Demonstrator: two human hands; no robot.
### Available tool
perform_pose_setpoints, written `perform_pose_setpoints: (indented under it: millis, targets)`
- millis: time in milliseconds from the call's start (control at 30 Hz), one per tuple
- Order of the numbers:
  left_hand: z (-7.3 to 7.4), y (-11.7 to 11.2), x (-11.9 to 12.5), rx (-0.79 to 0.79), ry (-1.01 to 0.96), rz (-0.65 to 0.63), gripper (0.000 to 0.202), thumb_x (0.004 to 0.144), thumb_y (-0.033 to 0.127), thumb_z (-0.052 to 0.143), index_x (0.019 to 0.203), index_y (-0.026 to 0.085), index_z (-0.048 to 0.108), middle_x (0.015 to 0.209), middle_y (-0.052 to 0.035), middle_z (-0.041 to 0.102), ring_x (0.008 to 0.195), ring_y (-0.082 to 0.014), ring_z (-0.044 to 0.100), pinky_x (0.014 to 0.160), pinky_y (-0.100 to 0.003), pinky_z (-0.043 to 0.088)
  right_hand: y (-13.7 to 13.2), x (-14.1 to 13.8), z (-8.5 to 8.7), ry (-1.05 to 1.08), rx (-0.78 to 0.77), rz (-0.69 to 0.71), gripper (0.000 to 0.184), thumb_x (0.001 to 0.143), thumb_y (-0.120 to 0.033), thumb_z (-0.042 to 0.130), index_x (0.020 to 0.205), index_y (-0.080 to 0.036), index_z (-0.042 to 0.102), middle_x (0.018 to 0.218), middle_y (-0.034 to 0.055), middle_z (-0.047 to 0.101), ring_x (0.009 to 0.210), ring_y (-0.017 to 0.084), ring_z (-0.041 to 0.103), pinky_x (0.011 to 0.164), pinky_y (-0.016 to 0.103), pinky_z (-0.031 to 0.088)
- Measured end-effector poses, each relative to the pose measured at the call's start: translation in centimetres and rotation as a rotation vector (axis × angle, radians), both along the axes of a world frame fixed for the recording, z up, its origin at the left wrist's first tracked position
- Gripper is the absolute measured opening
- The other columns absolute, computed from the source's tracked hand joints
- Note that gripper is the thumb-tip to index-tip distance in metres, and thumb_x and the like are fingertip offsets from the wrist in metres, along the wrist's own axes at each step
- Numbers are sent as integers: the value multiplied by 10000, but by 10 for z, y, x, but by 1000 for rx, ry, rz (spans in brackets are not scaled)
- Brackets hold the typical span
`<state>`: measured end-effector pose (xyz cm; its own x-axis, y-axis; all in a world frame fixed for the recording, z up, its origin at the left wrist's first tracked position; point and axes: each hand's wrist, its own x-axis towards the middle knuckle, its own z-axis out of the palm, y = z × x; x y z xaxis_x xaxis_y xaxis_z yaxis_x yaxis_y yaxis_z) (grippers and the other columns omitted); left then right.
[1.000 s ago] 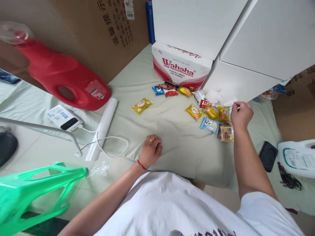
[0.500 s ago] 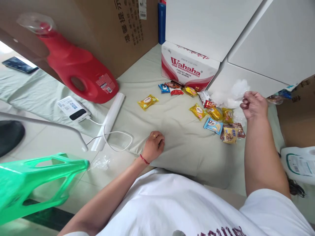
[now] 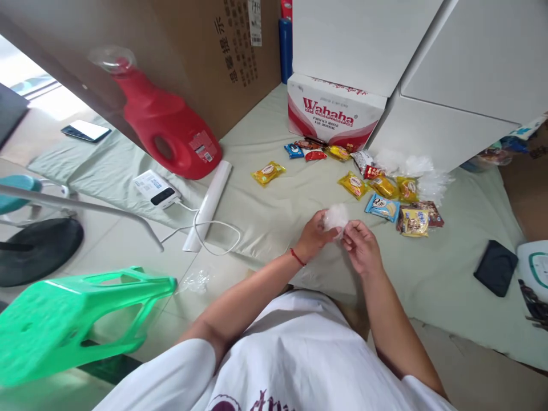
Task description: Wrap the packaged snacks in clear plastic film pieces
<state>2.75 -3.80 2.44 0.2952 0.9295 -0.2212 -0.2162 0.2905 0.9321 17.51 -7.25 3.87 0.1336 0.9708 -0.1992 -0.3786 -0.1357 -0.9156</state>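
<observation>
A crumpled clear plastic bag (image 3: 336, 216) is bunched between my two hands, above the pale green cloth in front of me. My left hand (image 3: 314, 236), with a red string at its wrist, is closed round the bag's left side. The fingers of my right hand (image 3: 363, 246) pinch its lower right edge. Nearest on the right lie a blue snack packet (image 3: 382, 207), a yellow-brown packet (image 3: 414, 222) and several yellow-wrapped snacks (image 3: 353, 185). More crumpled clear plastic bags (image 3: 432, 181) are heaped behind them.
A red-and-white Wahaha carton (image 3: 334, 111) stands at the back before white cabinets (image 3: 462, 108). To the left are a red jug (image 3: 171, 131), a white roll (image 3: 208, 205), a white device with a cable (image 3: 156, 188) and a green stool (image 3: 85, 308). A black pouch (image 3: 495, 268) lies right.
My right hand has brought a clear plastic bag from the heap on the right to the middle. My left hand has moved right and taken hold of it too. The view has shifted slightly.
</observation>
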Motion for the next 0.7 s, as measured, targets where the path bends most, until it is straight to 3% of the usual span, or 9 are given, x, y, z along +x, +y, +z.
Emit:
perform_pose_setpoints:
  millis: [133,233,433,500,567,667,700]
  targets:
    - [-5,-6,8,-4,-79,56,528,720,431,856,1128,206,608,1049,-51,683,901,-183,649,731,-299,589,-10,-2,-9,-146,14,-112,455,732,-516,880,1048,-260,674,839,-36,604,588,72,424,476,191,347]
    - [-7,-12,4,-60,-171,41,483,726,463,861,1058,215,614,1000,-35,683,874,-183,652,737,-314,596,-12,6,-13,-300,-2,-123,444,718,-499,891,1018,-220,719,759,-29,612,577,82,422,474,207,331]
    - [-10,0,-11,-333,-393,126,367,768,362,857,983,200,608,990,-34,702,849,-168,674,740,-313,615,-14,29,-10,-2,-46,-322,467,573,-449,983,828,-212,672,677,-75,512,509,36,341,398,159,255]
    - [-1,17,-7,-362,-418,178,303,807,323,829,967,193,607,963,-38,702,851,-165,678,777,-321,617,-18,38,-10,80,-76,-376,480,566,-446,990,811,-209,652,664,-86,492,478,18,290,371,142,214]
    - [20,41,7,-309,-477,144,283,850,354,793,1010,192,624,1040,-61,707,945,-193,688,861,-361,618,-23,47,-9,142,-86,-420,487,569,-448,992,802,-203,641,651,-89,485,469,10,278,363,128,200]
    - [60,81,42,-169,-519,-146,517,897,587,699,1228,194,635,1258,-129,667,1186,-316,645,939,-484,596,-30,59,-5,186,-54,-447,494,538,-384,1003,847,-199,666,688,-70,542,506,17,359,401,127,298]
    - [72,91,53,-98,-451,-166,560,885,601,713,1267,201,621,1277,-130,655,1228,-329,622,940,-481,588,-32,62,-3,184,-37,-447,497,524,-355,1003,867,-198,679,708,-59,567,530,27,400,424,138,341]
